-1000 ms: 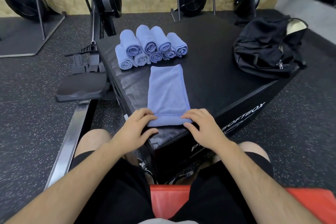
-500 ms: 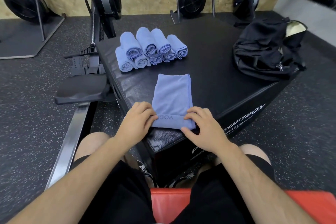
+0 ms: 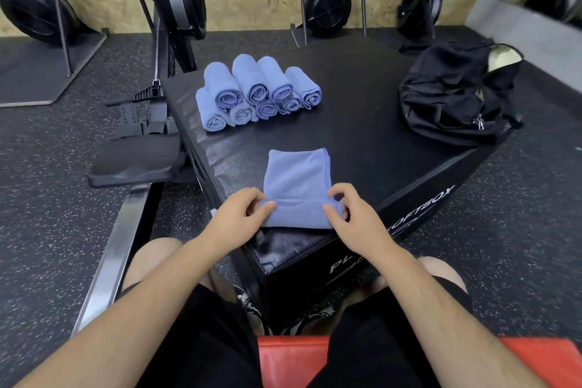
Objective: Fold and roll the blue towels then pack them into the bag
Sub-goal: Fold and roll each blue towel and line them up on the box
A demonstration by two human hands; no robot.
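A folded blue towel (image 3: 296,176) lies near the front corner of the black soft box (image 3: 362,148), its near end wound into a short roll. My left hand (image 3: 239,214) pinches the roll's left end and my right hand (image 3: 349,214) pinches its right end. Several rolled blue towels (image 3: 255,91) are stacked in two layers at the box's far left. A black bag (image 3: 453,98) lies at the right of the box, its top unzipped and showing a pale lining.
A rowing machine's rail and seat (image 3: 135,164) run along the left of the box. More rowing machines (image 3: 327,3) stand against the wooden wall. I sit on a red bench (image 3: 293,359) on dark rubber flooring.
Both hands have rolled the towel's near end away from me, so the flat part has grown shorter and the roll thicker.
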